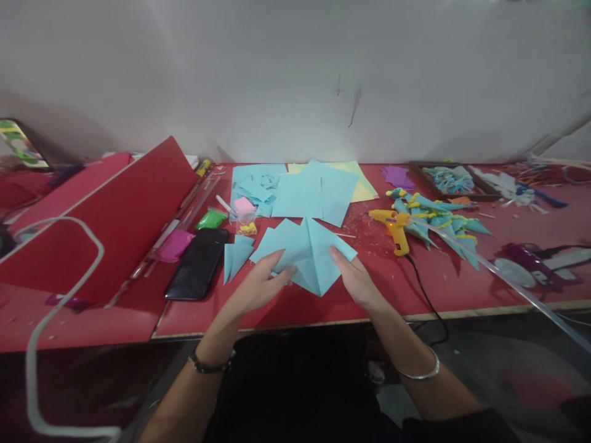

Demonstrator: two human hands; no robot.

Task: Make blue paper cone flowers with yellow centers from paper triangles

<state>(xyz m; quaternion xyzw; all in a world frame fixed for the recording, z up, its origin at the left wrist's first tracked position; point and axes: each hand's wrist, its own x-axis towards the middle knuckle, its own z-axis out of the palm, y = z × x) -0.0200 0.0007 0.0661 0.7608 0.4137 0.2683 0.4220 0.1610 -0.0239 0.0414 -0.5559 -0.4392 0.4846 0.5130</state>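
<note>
Between my hands is a light blue sheet of paper (302, 255) with a crease down its middle, standing partly folded like a shallow valley. My left hand (265, 283) pinches its left side, thumb in front. At the right edge my right hand (354, 277) grips the same sheet with the thumb on top. Another blue piece of paper (265, 243) shows behind it at the left; whether my left hand holds that one too is hidden. Just left of it lie folded blue paper cones (239, 255). Flat blue sheets (298, 194) rest beyond my hands.
A yellow glue gun (394, 229) with a cord lies to the right, before a pile of blue cones with yellow trim (443, 215). A black phone (197, 264), a pink packet (174, 245) and a green packet (211, 218) lie left, near a leaning red board (115, 227).
</note>
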